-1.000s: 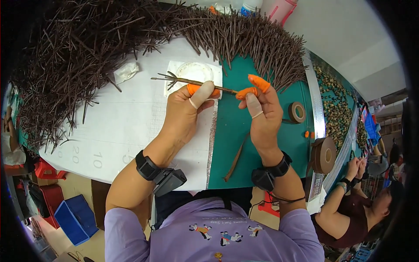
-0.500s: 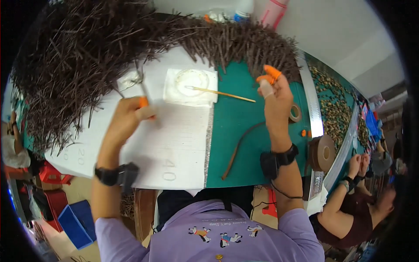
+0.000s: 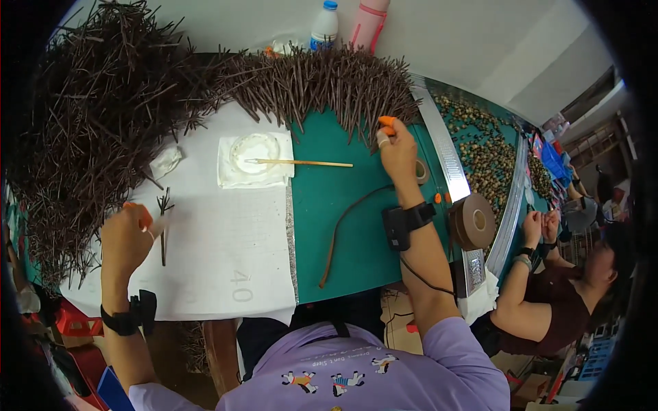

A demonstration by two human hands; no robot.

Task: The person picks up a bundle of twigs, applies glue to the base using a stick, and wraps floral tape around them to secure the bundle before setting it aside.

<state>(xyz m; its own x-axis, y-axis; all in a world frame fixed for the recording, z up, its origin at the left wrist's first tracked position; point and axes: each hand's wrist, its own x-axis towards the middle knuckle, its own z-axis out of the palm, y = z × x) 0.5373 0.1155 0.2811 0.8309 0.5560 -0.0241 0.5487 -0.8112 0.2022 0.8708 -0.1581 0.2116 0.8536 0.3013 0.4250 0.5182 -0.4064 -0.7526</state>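
My left hand [image 3: 127, 236], with an orange cover on a fingertip, is at the left of the white paper. Its thumb is stretched out, blurred, beside a dark branched twig [image 3: 164, 236] lying on the paper; the hand seems to hold nothing. My right hand [image 3: 399, 157] has its orange-capped fingertips drawn together at the lower ends of a row of dark twigs [image 3: 343, 96]. Whether a twig is between them is hidden. Between the hands, a thin wooden-handled brush [image 3: 322, 164] rests across a round dish of white paste [image 3: 257, 152].
A large tangled twig heap [image 3: 89, 103] fills the far left. A brown strip [image 3: 336, 236] lies on the green mat, with a brown tape roll [image 3: 473, 220] to its right. A bottle [image 3: 324, 27] stands at the back. A co-worker's hands [image 3: 540, 226] are at the far right.
My left hand has moved left and nearer to me; the branched twig now lies on the paper by it. My right hand has reached the twig row. The whole view has shifted.
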